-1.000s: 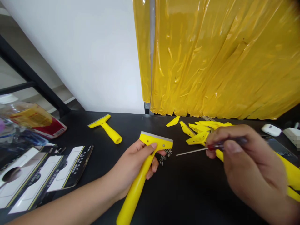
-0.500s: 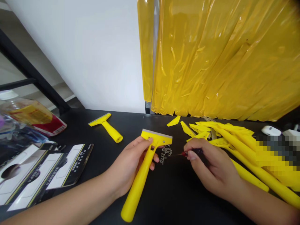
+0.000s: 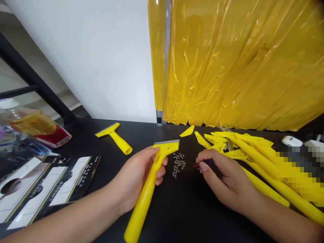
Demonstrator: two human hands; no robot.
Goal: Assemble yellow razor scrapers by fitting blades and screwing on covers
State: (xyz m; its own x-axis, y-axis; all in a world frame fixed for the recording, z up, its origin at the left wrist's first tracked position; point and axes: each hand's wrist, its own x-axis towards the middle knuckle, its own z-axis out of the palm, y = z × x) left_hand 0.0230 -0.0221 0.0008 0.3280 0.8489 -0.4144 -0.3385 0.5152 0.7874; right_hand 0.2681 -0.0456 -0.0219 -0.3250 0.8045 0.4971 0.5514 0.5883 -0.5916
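My left hand [image 3: 141, 175] is closed round the neck of a yellow scraper [image 3: 144, 202], its thumb near the head. A metal blade edge runs along the scraper's top, and one screw shows in its head. In my right hand [image 3: 227, 179] is a screwdriver [image 3: 196, 166] with a dark and red handle, its thin shaft pointing left. The shaft's tip lies close to a small heap of screws and nuts [image 3: 178, 164] on the black table, between my hands. A second yellow scraper [image 3: 116, 136] lies farther back at the left.
Yellow handles and head plates [image 3: 253, 148] are piled at the right, with a loose plate [image 3: 187, 131] at the back. Printed cards [image 3: 71, 182] and a bottle [image 3: 43, 126] stand left. A white case [image 3: 292, 141] lies far right. Yellow film [image 3: 227, 67] covers the back panel.
My left hand has shifted the scraper left and turned its head slightly, uncovering more of the screws and nuts. The screwdriver in my right hand has moved slightly left.
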